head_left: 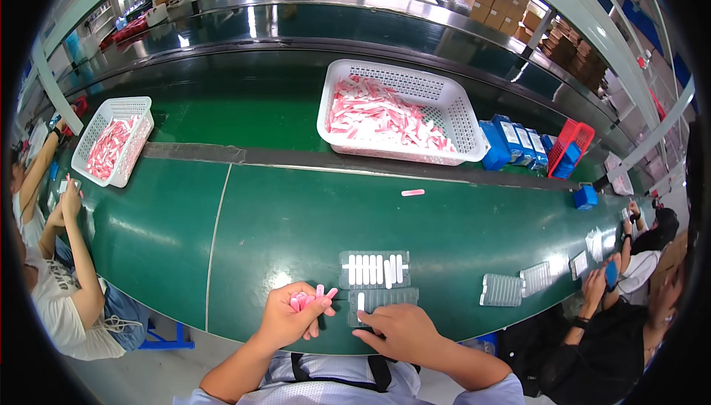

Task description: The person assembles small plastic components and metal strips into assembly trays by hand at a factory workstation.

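Clutching pink sticks (300, 301) in the left hand (287, 320), just left of the lower clear tray (392, 298), curling fingers narrowly around them. Holding the right hand (401, 331) over that tray's near edge, spreading its fingers partly beside a white stick (361, 302) lying inside — touching or not, hard to tell. Facing an upper tray (345, 275) of white sticks just beyond this tray, and a lone pink stick (412, 192) well beyond on the bench (296, 227). Possibly risking dropped sticks beside the tray by loosening the left fingers — or a skewed white stick by nudging its near end.
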A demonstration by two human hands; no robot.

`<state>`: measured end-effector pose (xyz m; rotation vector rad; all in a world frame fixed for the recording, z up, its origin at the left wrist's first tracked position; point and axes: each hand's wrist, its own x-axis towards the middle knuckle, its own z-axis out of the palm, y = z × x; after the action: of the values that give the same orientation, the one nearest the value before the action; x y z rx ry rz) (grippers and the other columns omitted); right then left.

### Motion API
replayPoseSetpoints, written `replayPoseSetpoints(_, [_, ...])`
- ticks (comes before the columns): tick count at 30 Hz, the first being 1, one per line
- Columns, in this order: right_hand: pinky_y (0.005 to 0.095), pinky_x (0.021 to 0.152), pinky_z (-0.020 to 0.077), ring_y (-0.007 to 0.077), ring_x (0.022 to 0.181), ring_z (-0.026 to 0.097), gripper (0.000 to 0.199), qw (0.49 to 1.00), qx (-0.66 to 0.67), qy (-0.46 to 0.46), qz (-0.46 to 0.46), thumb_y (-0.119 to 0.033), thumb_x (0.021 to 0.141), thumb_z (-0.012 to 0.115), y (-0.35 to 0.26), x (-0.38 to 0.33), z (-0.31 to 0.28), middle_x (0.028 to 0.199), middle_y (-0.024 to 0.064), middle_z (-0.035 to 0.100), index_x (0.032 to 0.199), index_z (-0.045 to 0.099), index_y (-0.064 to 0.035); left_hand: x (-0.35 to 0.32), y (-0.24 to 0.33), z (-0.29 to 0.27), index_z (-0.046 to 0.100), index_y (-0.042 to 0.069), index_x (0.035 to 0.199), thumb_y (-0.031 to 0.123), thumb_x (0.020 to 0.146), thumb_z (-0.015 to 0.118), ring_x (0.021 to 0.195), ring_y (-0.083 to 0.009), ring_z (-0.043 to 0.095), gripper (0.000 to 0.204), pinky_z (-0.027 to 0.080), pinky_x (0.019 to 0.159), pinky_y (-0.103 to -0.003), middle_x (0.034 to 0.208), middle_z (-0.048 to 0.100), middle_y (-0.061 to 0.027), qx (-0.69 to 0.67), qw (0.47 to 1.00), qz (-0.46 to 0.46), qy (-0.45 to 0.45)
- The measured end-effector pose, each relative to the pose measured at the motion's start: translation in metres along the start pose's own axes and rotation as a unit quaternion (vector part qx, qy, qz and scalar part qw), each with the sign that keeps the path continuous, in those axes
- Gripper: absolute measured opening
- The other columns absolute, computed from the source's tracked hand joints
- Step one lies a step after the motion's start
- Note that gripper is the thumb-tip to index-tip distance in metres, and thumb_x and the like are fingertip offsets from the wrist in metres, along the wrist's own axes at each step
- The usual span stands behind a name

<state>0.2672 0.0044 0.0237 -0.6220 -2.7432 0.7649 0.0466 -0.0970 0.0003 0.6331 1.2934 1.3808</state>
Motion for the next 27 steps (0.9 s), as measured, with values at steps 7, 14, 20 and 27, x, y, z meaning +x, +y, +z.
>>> replayPoseSetpoints(7, [0.0321,0.052,0.0435,0.0159,0.054,0.054,0.03,0.986,0.145,0.04,0.066,-0.018,0.089,0.077,0.0,0.014,-0.018,0.067,0.001,0.058,0.118,0.074,-0.0103,-0.001,0.002,0.002,0.063,-0.002,0.088,0.005,0.097,0.069,0.045,-0.009,0.06,0.013,0.043,0.036,-0.023,0.081,0.074,-0.0148,0.008,1.0,-0.006,-0.014])
replayPoseSetpoints(14, [0.0282,0.052,0.0361,0.0121,0.054,0.047,0.008,0.945,0.288,0.156,0.026,-0.009,0.083,0.081,-0.007,0.035,-0.012,0.063,-0.001,0.055,0.09,0.08,-0.0088,-0.014,0.005,0.022,0.072,0.001,0.101,0.012,0.097,0.072,0.052,-0.0045,0.061,0.012,0.046,0.043,-0.02,0.086,0.076,-0.0058,0.061,0.991,-0.039,-0.112])
replayPoseSetpoints(20, [0.0309,0.063,0.0403,0.0164,0.063,0.051,0.02,0.952,-0.091,0.233,-0.177,-0.021,0.08,0.083,0.03,0.012,-0.037,0.071,-0.004,0.052,0.098,0.079,-0.016,-0.015,0.007,0.008,0.073,-0.004,0.101,0.004,0.097,0.07,0.049,-0.0064,0.062,0.01,0.047,0.042,-0.02,0.086,0.077,-0.0113,0.043,0.996,-0.053,-0.056])
replayPoseSetpoints(27, [0.0379,0.086,0.0407,0.0188,0.089,0.055,0.03,0.989,-0.041,0.005,-0.139,-0.035,0.088,0.075,0.037,0.0,-0.031,0.093,-0.0008,0.053,0.115,0.076,-0.0214,-0.018,0.008,0.009,0.073,-0.004,0.105,0.006,0.097,0.07,0.05,-0.0054,0.061,0.013,0.046,0.041,-0.019,0.089,0.077,-0.0108,0.024,0.997,-0.06,-0.046])
